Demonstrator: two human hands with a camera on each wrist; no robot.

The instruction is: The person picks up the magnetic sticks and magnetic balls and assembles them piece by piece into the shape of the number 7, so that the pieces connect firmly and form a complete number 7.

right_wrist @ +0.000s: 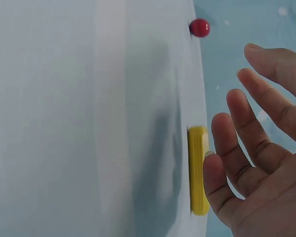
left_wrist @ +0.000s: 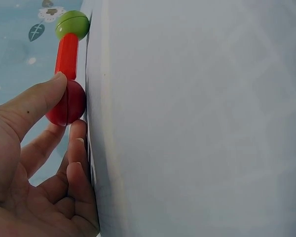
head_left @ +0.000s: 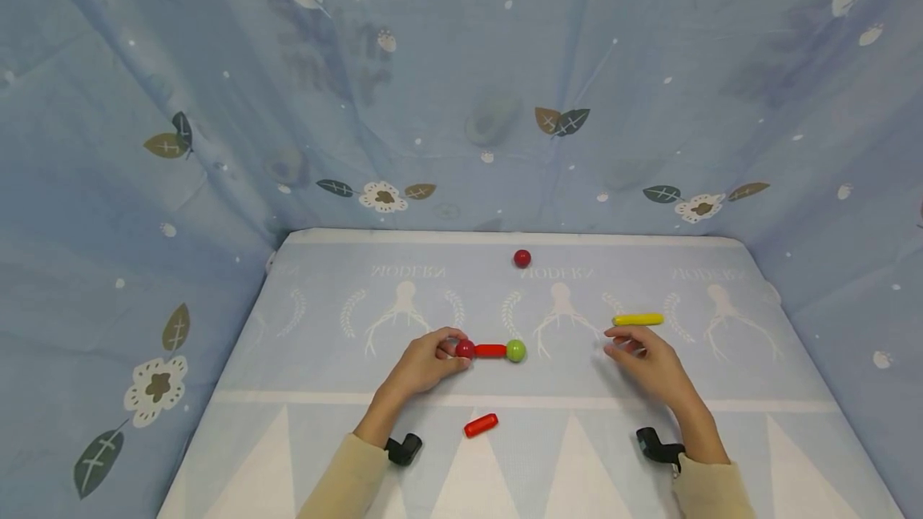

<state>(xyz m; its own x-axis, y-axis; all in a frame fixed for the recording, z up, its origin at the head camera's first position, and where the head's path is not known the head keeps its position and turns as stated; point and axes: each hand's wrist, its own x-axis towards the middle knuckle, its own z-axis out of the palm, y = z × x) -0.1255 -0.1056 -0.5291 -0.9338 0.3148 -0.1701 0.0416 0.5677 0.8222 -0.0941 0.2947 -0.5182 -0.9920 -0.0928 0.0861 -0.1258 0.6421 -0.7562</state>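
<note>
My left hand [head_left: 427,360] pinches a dark red ball [left_wrist: 75,102] between thumb and fingers. That ball sits at one end of a red rod [head_left: 490,351], and a green ball [head_left: 515,351] is at the rod's other end, so the three form a straight piece lying along the table. My right hand [head_left: 646,360] holds nothing, its fingers spread and loosely bent. Just beyond its fingertips lies a yellow rod [head_left: 638,319], which the fingers partly overlap in the right wrist view.
A loose dark red ball [head_left: 522,259] rests near the table's back edge. Closer to the front lies a short red rod [head_left: 481,425], between the two forearms. Blue patterned cloth [head_left: 461,86] rises behind and at both sides of the printed table cover [head_left: 324,439].
</note>
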